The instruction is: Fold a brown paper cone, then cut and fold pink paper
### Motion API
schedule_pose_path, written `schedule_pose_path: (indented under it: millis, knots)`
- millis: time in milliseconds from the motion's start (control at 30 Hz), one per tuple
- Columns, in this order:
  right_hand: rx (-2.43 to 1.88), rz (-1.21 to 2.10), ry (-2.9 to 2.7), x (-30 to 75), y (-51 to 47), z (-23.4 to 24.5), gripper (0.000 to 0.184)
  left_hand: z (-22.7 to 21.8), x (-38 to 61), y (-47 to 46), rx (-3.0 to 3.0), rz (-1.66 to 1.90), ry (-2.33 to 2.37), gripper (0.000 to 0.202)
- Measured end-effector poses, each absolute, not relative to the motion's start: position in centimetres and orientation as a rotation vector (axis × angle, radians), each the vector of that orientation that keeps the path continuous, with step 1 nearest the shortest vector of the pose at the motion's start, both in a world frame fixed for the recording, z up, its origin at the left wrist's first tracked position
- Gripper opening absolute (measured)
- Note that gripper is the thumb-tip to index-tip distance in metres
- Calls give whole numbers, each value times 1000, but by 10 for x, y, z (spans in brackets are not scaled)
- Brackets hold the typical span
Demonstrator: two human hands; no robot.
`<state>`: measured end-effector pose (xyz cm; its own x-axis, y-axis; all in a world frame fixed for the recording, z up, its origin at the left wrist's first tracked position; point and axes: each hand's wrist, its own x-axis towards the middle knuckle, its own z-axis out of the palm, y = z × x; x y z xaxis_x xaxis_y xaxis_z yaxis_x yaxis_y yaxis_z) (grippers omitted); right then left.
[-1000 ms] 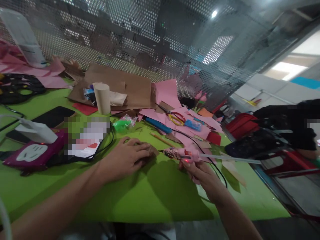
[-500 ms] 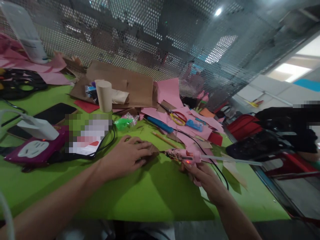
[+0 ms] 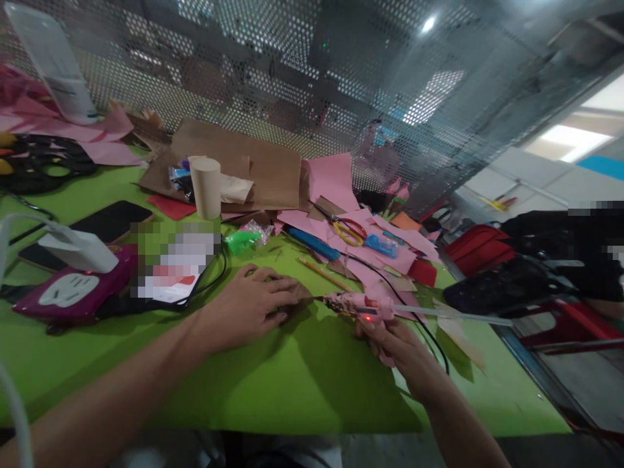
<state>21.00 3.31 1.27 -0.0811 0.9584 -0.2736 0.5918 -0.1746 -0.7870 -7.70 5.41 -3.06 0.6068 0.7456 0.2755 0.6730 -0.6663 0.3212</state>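
Observation:
My right hand point(image 3: 390, 341) is closed round the handle of a pink hot glue gun point(image 3: 361, 304), which points left and shows a small red light. A long pale glue stick point(image 3: 453, 314) sticks out of its back end. My left hand point(image 3: 258, 302) is closed on a small brown paper piece point(image 3: 299, 294), held low over the green table. The gun's nozzle is at the right tip of this piece; whether they touch I cannot tell. Part of the paper is hidden under my fingers. A pencil point(image 3: 322, 272) lies just behind the nozzle.
Scissors point(image 3: 348, 231), a blue cutter point(image 3: 312, 242) and pink paper scraps point(image 3: 329, 182) lie behind the hands. A cardboard tube point(image 3: 207, 188) stands before brown paper. Left are a purple power strip point(image 3: 82, 289), a charger and phones. A black cord point(image 3: 404, 299) trails past my right hand.
The whole view has shifted very slightly. The glue gun's nozzle is a touch further right, still close to the brown paper's tip. Both hands keep their hold.

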Motion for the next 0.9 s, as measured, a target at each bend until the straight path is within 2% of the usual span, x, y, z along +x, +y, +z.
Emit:
schedule_pose_path:
  millis: [900]
  knots:
    - [-1801, 1177, -1688, 202, 29, 17, 56, -30, -77, 54, 2672, 585, 1181, 41]
